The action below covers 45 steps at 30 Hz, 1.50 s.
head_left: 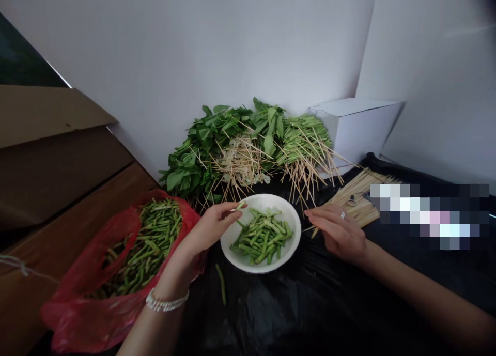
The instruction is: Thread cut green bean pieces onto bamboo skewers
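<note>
Closest in, a silvery beaded bracelet (167, 300) circles the left wrist, and a lone slender green bean piece (221, 283) lies on the glossy black plastic sheet (263, 314) covering the tabletop, apart from everything else. The left hand (211, 227) hangs just over the rim of a round white bowl (228, 252), its grip pinched on a short green bean piece (240, 205) held between the fingertips right above the bowl's edge. The right hand (339, 234), with a silver ring (343, 215) on one finger, sits just beside the bowl with its fingers loosely curled; a thin pale wooden skewer (314, 232) pokes out from beneath them, but whether that grip is clenched on it I cannot tell. The bowl holds a heap of cut bright green bean lengths (261, 237). To the left, a crinkled red plastic bag (73, 314) sits open, packed with more cut green beans (141, 247), beside a brown wooden board (50, 242). Beyond the bowl, a low bank of skewered food rests against a white wall (194, 51): broad dark green leaves (197, 159), pale shredded pieces (242, 162) and thin green stalks (306, 139), their wooden stick ends fanning out. To the right lie a flat bundle of bamboo skewers (358, 203) with small scissors (352, 201) on top, and behind them a white cardboard box (356, 123)
</note>
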Motion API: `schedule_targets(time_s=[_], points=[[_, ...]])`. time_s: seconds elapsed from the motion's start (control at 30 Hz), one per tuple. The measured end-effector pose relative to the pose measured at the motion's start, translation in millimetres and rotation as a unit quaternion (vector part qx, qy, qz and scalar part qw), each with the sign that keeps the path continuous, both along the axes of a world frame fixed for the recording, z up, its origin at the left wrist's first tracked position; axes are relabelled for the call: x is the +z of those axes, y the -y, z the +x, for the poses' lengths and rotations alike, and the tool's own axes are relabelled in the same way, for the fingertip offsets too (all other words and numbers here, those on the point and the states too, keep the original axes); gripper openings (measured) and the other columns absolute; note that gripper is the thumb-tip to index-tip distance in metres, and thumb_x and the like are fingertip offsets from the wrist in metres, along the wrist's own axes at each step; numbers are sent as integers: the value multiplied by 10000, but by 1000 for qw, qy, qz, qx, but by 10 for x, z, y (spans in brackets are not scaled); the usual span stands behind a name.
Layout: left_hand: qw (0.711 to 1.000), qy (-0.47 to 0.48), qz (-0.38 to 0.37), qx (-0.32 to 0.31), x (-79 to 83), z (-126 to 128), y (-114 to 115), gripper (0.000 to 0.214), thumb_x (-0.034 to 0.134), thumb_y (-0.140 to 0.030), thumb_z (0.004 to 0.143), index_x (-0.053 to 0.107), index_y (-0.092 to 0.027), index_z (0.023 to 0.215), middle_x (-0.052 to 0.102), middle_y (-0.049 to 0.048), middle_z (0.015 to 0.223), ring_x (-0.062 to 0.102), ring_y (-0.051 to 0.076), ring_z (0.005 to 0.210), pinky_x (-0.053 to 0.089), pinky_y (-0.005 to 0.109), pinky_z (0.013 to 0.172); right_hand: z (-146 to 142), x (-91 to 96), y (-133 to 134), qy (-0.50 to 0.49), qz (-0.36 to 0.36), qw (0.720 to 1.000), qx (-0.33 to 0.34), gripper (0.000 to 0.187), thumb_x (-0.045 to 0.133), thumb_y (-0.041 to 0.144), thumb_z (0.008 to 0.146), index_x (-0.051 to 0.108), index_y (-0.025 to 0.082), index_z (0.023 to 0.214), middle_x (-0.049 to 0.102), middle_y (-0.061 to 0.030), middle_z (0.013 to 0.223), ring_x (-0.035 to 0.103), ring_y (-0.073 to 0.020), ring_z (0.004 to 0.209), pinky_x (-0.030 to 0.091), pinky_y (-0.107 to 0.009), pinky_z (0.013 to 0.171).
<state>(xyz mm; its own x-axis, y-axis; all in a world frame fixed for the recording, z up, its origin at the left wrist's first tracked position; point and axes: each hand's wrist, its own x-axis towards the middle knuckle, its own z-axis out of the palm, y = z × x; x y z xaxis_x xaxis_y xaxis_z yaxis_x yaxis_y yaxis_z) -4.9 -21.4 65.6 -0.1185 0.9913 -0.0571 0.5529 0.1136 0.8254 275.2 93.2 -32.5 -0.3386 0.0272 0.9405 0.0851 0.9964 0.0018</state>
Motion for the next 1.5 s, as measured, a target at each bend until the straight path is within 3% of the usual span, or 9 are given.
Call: schedule_targets(time_s=[0.2, 0.4, 0.53, 0.7, 0.93, 1.03, 1.17, 1.33, 1.5], points=[[997, -10, 27, 69, -16, -9, 583, 366, 410, -430, 911, 552, -170, 1125, 696, 59, 884, 657, 187, 818, 509, 306, 747, 44, 212, 56, 66, 40, 997, 4, 453, 513, 83, 859, 468, 249, 1279, 673, -92, 1092, 638, -221, 1002, 547, -395, 766], [955, -248, -132, 100, -355, 29, 1188, 207, 388, -379, 909, 498, -223, 830, 648, 9, 661, 625, 181, 626, 403, 266, 576, -50, 356, -54, 86, 91, 992, -31, 494, 527, 103, 867, 427, 265, 1323, 672, -71, 1005, 623, -208, 918, 506, -361, 736], [902, -362, -194, 131, -577, 71, 1216, 243, 402, -410, 890, 539, -220, 823, 684, 74, 801, 658, 242, 786, 382, 298, 628, -293, 448, -79, 122, 99, 979, -126, 387, 516, 159, 895, 508, 239, 1274, 641, -24, 792, 575, -148, 694, 447, -294, 664], [901, -360, -223, 97, -659, 146, 1112, 183, 453, -378, 849, 549, -225, 817, 689, 78, 849, 652, 247, 820, 374, 294, 629, -629, 547, -57, 240, -17, 953, -183, 238, 469, 219, 925, 619, 208, 1109, 617, -10, 735, 536, -130, 638, 305, -271, 528], [926, -317, -180, 99, -377, -43, 1370, 205, 417, -388, 869, 572, -256, 846, 703, 36, 839, 652, 210, 769, 412, 273, 656, -742, 540, -160, 317, -118, 929, -152, 185, 464, 216, 925, 645, 240, 953, 664, 3, 795, 561, -130, 689, 249, -258, 550], [930, -328, -130, 103, -118, 7, 1245, 258, 390, -452, 885, 574, -271, 886, 699, 40, 854, 655, 219, 774, 417, 284, 661, -700, 436, -202, 275, -142, 939, -148, 228, 434, 216, 943, 639, 238, 1039, 678, -6, 843, 581, -141, 767, 308, -252, 602], [912, -394, -97, 67, 53, 269, 666, 286, 401, -453, 894, 593, -258, 981, 693, 67, 826, 656, 250, 781, 406, 301, 643, -631, 322, -222, 206, -116, 960, -153, 244, 435, 239, 945, 642, 199, 1066, 677, -35, 846, 576, -154, 799, 360, -258, 651], [901, -431, -19, 44, -65, 509, 30, 244, 569, -362, 837, 671, -270, 1038, 705, 74, 1012, 650, 240, 875, 448, 304, 708, -590, 323, -233, 138, -64, 975, -159, 259, 437, 207, 932, 654, 162, 1066, 666, -56, 828, 563, -156, 777, 385, -258, 664], [894, -429, 62, -114, -213, 622, -218, 246, 535, -147, 836, 733, -227, 960, 711, 88, 981, 586, 261, 996, 438, 382, 896, -590, 334, -217, 114, -5, 982, -152, 271, 448, 184, 915, 655, 138, 1084, 636, -52, 755, 534, -159, 727, 392, -270, 658]])
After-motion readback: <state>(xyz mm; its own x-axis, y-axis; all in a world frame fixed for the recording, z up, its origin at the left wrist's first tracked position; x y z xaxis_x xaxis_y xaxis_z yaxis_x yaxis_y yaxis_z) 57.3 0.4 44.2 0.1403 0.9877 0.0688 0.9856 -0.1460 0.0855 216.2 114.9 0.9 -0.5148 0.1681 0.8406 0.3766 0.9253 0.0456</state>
